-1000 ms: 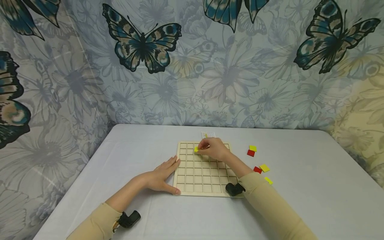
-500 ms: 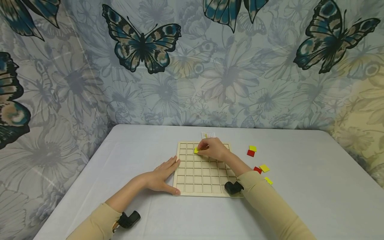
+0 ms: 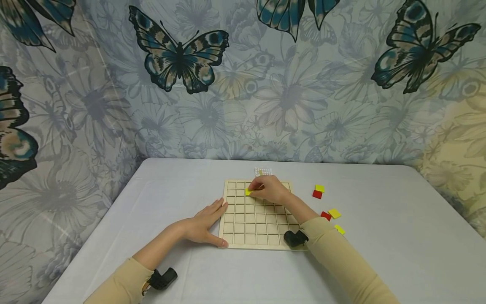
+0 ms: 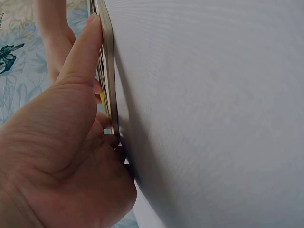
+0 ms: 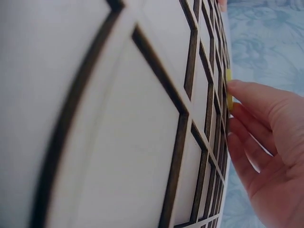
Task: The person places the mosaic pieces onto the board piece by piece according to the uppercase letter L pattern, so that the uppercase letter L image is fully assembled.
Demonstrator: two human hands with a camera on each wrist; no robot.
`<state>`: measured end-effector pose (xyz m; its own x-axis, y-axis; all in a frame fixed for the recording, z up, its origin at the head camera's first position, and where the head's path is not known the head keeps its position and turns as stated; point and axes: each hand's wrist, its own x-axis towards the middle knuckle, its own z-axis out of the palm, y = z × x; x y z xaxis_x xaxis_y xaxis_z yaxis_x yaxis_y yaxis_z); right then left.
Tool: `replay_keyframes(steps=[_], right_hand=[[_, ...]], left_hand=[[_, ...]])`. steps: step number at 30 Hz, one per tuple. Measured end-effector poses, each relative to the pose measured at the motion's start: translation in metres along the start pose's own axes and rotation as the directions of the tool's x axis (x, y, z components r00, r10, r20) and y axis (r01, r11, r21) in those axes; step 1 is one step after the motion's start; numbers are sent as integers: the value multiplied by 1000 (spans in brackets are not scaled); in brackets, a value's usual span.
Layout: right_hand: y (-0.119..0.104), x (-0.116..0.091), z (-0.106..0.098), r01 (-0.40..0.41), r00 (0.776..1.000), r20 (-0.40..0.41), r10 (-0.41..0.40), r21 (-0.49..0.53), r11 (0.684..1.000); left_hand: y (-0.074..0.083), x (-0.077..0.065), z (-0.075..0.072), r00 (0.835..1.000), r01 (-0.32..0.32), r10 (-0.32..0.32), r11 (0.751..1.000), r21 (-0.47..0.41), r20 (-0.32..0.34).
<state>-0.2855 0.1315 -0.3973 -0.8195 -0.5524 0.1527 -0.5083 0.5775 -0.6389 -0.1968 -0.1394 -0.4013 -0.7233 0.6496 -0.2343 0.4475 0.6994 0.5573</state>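
Observation:
A pale wooden grid board [image 3: 250,228] with raised dark-sided lines lies on the table. My right hand [image 3: 270,188] reaches over its far part and pinches a yellow square tile [image 3: 247,192] between thumb and fingers. In the right wrist view the tile [image 5: 229,90] is right at the grid surface, partly covered by the fingertips. My left hand [image 3: 205,221] rests along the board's left edge with fingers spread, thumb at the near left corner. The left wrist view shows the thumb [image 4: 84,52] lying along the board's rim [image 4: 110,71].
Right of the board lie loose tiles: a yellow tile [image 3: 320,188] by a red tile [image 3: 317,194], a second such pair nearer, and another yellow tile [image 3: 339,229] beside the right sleeve. A small printed grid card [image 3: 263,171] lies behind the board. A butterfly-patterned wall stands behind.
My right hand has shifted very slightly, and the yellow tile now shows a little flatter and nearer on the board. My left hand stays in place.

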Motion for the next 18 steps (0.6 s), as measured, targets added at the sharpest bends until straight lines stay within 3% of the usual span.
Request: replay_keyframes(steps=[10,18], right_hand=[[1,-1,0,-21,1000,2,21,15,1000],[0,-7,-4,-122,992,-27,126,123,985]], left_hand=[[-1,1,1,1000,-9,9,1000,10,3],[-2,1,1,1000,5,-5,1000,18,-1]])
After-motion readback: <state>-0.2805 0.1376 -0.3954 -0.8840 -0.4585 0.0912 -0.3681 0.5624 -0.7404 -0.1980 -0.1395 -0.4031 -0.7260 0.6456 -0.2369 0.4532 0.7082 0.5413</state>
